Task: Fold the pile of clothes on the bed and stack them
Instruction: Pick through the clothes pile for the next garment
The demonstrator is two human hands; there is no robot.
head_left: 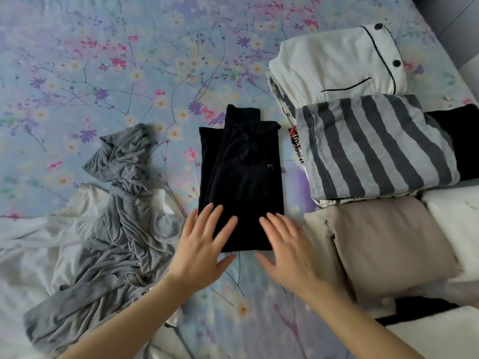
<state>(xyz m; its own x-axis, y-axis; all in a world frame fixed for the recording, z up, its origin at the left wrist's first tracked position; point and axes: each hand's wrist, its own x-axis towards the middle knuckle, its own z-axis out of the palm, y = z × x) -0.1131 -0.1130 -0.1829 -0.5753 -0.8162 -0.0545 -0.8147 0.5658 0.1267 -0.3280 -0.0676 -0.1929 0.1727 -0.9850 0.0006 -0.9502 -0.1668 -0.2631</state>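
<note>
Resting on the near end of the black garment (238, 172), the left hand (201, 251) and right hand (287, 251) are holding straight fingers (216, 218) wide, gripping nothing. The garment is lying folded on the bed (103, 60), beside folded stacks (368, 146).

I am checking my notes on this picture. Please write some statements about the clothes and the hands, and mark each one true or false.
1. The left hand and the right hand touch the dark garment with straight fingers. True.
2. The grey garment is neatly folded. False: the grey garment lies crumpled.
3. The striped garment lies right of the dark garment. True.
4. The white pyjama top has red buttons. False: the white pyjama top has black buttons.
</note>
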